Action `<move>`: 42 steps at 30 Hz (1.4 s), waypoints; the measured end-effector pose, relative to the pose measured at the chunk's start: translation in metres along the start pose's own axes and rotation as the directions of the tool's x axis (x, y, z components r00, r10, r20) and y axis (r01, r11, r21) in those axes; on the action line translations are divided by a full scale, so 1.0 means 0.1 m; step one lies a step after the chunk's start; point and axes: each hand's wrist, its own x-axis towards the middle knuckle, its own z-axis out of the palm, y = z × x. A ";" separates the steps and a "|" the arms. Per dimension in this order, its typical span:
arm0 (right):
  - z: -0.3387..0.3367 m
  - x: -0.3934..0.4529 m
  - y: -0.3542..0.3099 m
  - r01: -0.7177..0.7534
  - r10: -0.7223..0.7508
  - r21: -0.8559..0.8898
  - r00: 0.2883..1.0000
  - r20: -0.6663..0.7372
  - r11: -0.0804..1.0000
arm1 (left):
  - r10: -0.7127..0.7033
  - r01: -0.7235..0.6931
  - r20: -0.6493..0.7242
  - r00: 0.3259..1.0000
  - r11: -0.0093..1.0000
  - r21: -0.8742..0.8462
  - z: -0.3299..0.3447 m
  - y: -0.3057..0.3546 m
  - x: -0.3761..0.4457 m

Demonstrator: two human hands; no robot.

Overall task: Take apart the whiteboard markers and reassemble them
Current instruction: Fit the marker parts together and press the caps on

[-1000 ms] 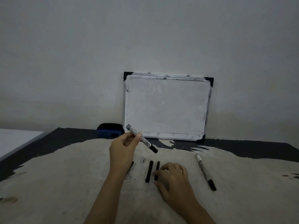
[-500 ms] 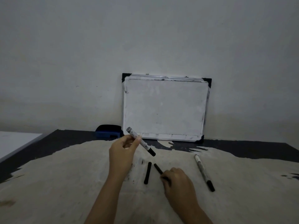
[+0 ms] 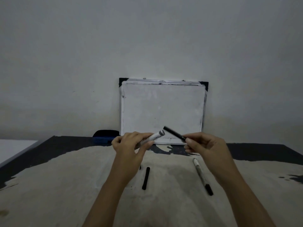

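Marker barrel (image 3: pixel 155 137) beside black rod (image 3: pixel 174 134)

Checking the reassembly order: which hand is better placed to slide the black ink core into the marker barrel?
The right hand: it pinches the black ink core, tip near the open end of the marker barrel, which the left hand holds.

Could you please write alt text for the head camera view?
The left hand holds a marker barrel while the right hand aims a black ink stick at its open end. Another stick and whole marker lie below.
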 end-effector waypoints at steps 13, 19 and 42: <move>-0.04 0.03 0.07 0.019 -0.020 -0.101 1.000 -0.016 0.995 | 0.042 -0.042 0.005 0.999 0.998 0.051 -0.04 -0.06 0.01; -0.02 0.06 0.16 0.103 -0.118 -0.307 0.993 -0.031 0.946 | 0.122 -0.128 0.049 0.991 0.983 0.130 -0.02 -0.04 0.01; 0.70 0.22 1.01 -0.041 0.137 -0.490 0.977 0.163 0.871 | -0.237 0.232 0.019 0.971 0.961 0.148 -0.08 -0.30 -0.03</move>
